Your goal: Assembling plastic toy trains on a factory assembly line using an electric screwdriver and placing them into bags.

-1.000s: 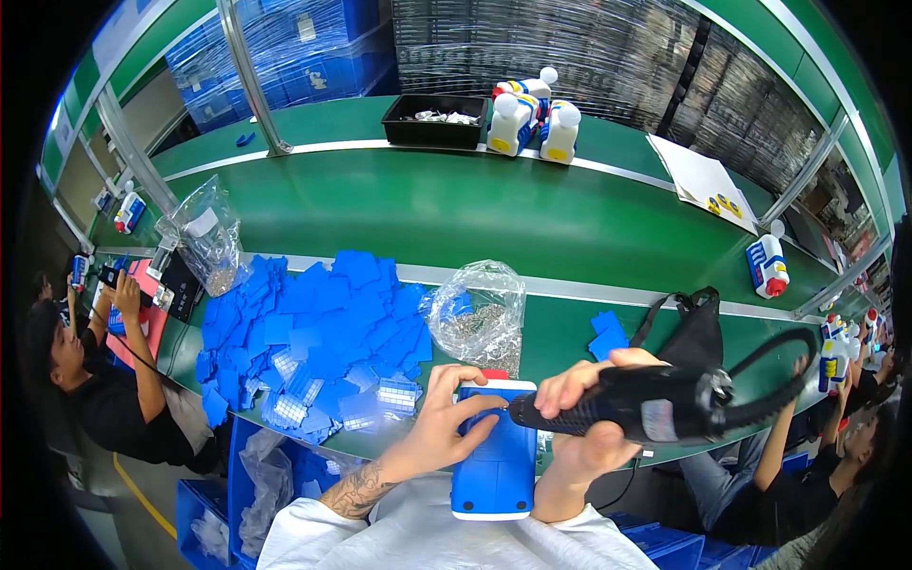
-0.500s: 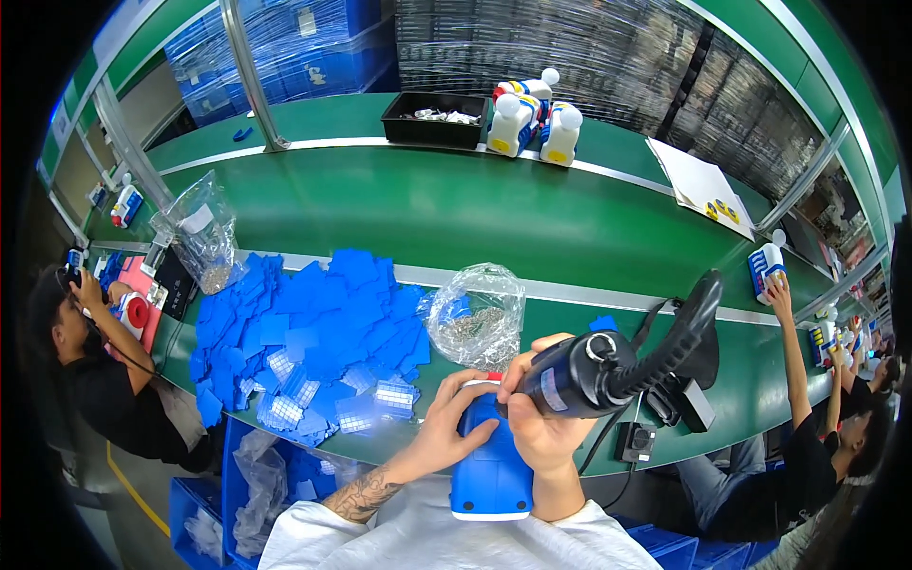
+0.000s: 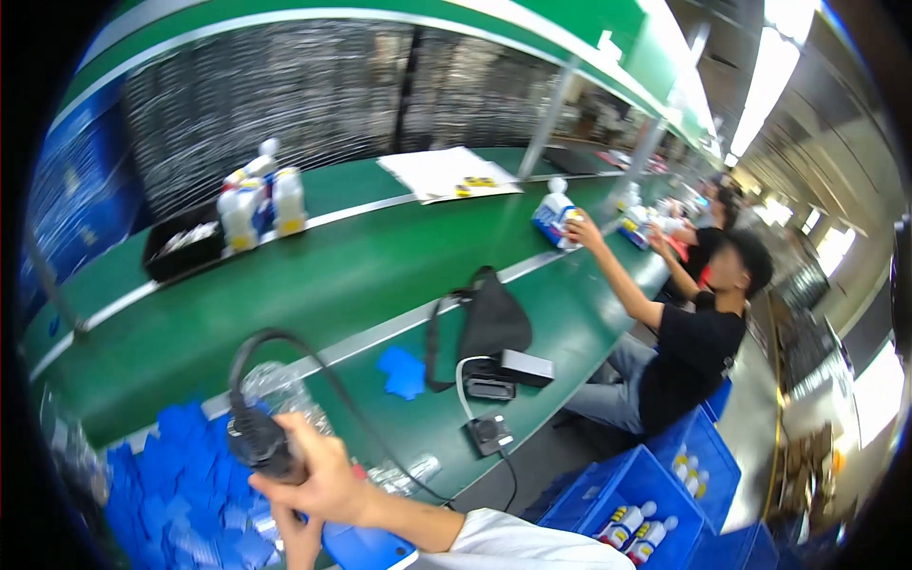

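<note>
In my right hand point(image 3: 332, 480) is a black electric screwdriver point(image 3: 261, 445), its thick cord looping up from the top. The fingers wrap around the tool's body. My left hand point(image 3: 301, 540) is low down, largely behind the right hand, so its fingers are hidden. Just right of it lies a blue plastic casing with a white edge point(image 3: 369, 546), partly covered by my right forearm. Whether the left hand touches the casing, I cannot tell. A heap of blue sheets point(image 3: 180, 475) spreads to the left, near a clear plastic bag point(image 3: 275, 385).
On the green bench are a black bag point(image 3: 492, 323), a black box-shaped device point(image 3: 489, 433) and a small blue sheet point(image 3: 402, 372). A black tray point(image 3: 176, 266) and white-blue bottle-shaped items point(image 3: 288, 201) stand on the shelf. A co-worker point(image 3: 698, 356) sits right, beside blue crates point(image 3: 608, 489).
The view has swung to the right, bringing the co-worker and crates further in. My hands, the screwdriver and the blue casing now appear lower left, and my left hand is mostly hidden.
</note>
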### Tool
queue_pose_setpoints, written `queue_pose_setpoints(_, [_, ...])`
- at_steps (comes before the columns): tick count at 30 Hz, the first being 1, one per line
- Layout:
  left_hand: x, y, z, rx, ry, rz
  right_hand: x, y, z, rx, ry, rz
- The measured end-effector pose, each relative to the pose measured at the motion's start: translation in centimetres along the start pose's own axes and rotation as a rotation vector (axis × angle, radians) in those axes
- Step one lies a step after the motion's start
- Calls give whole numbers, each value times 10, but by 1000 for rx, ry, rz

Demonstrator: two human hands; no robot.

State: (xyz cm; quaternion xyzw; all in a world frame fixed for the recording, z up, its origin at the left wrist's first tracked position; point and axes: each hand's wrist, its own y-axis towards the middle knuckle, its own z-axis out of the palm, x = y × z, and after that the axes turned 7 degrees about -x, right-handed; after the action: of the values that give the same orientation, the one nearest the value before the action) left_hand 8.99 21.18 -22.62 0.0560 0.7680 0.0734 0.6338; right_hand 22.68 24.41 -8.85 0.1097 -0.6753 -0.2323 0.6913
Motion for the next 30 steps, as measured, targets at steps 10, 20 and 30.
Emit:
queue_pose_setpoints(10, [4,8,2,47,100,-2,-1,1,-13,41,162,114])
queue_pose_setpoints(20, [-21,-8,-42,99,-99,-112,33,21,-87,-320,-245,8])
queue_pose_setpoints(30, [-31,-29,-56,21,-164,-500,-138,-44,-101,250,-1137,560])
